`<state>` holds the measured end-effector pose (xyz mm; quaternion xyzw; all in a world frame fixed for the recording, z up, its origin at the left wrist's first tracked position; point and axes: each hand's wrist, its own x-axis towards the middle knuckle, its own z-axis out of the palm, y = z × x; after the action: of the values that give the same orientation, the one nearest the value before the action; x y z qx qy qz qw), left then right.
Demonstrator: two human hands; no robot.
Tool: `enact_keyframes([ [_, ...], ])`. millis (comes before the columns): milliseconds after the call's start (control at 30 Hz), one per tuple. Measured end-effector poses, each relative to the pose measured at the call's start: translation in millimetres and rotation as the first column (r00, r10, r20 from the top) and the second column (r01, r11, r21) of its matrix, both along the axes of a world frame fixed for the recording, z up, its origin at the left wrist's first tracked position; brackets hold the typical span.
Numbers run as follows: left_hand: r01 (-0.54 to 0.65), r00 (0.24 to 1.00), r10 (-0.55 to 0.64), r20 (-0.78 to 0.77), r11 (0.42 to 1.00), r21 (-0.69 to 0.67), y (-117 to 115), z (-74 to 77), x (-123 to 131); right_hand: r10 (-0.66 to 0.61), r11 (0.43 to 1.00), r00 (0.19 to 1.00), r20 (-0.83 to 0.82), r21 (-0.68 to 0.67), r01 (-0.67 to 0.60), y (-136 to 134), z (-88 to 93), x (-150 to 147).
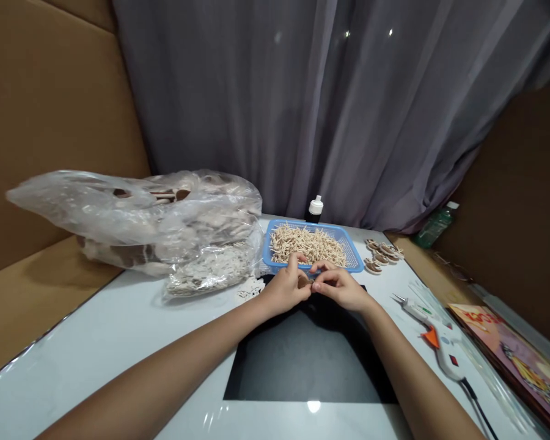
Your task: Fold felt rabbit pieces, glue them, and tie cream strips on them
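Two hands meet over the far edge of a black mat (309,360) on the white table (96,342). The left hand (285,288) has its fingers curled, and a small brown piece (304,282) sits between its thumb and forefinger. The right hand (343,287) comes from the other side, and its fingertips (315,283) pinch the same piece, so both hands grasp it together. The piece is too small to tell its shape.

Just behind the hands stands a blue basket (269,260) filled with thin pale sticks (311,243); the left thumb almost reaches its front rim. To the right of the basket lies a group of little brown and white shapes (382,253). A glue gun (435,339) lies to the right of the mat, well apart from the right hand. To the left, a big clear plastic bag (165,214) rests on the table, with more pale material inside. A small bottle with a white cap (315,209) stands behind the basket, before the grey curtain (330,110).
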<state>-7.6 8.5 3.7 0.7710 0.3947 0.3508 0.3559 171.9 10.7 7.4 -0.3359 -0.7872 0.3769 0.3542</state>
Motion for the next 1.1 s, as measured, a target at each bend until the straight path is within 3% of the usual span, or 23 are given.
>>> enact_keyframes([
  [67, -0.05, 0.998, 0.051, 0.046, 0.999, -0.016, 0, -0.4, 1, 0.006, 0.996, 0.993, -0.114, -0.092, -0.017, 1, -3.7, 1],
  [167, -0.081, 0.995, 0.082, 0.059, 0.997, -0.014, -1, 0.1, 2, 0.031, 0.994, 0.99, -0.135, -0.096, -0.045, 2, -8.9, 0],
  [300, -0.089, 0.995, 0.089, 0.04, 0.996, -0.002, -2, 0.3, 1, -0.04, 0.997, 0.996, -0.076, 0.057, 0.045, 0, -12.1, -4],
  [367, -0.079, 0.997, 0.078, 0.028, 0.997, 0.012, -3, -0.9, -1, -0.083, 0.976, 0.996, 0.025, 0.202, 0.077, -3, -11.1, -6],
  [500, -0.057, 0.998, 0.056, 0.02, 0.998, 0.038, -6, -4.5, -2, -0.243, 0.83, 0.897, 0.368, 0.557, -0.004, -10, -4.5, -7],
  [567, -0.046, 0.999, 0.045, 0.019, 0.997, 0.057, -8, -5.4, -1, -0.327, 0.761, 0.809, 0.489, 0.643, -0.081, -13, -1.9, -7],
  [667, -0.022, 1.0, 0.021, 0.02, 0.996, 0.083, -9, -5.5, -1, -0.367, 0.715, 0.747, 0.554, 0.682, -0.155, -15, -2.2, -9],
  [833, 0.039, 0.998, -0.042, 0.04, 0.996, 0.084, -13, -2.7, -2, -0.355, 0.741, 0.791, 0.499, 0.666, -0.088, -18, -7.3, -13],
  [1100, 0.24, 0.965, -0.245, 0.096, 0.969, 0.059, -37, 13.6, 6, -0.412, 0.813, 0.768, 0.489, 0.578, 0.068, -14, -13.1, -9],
])
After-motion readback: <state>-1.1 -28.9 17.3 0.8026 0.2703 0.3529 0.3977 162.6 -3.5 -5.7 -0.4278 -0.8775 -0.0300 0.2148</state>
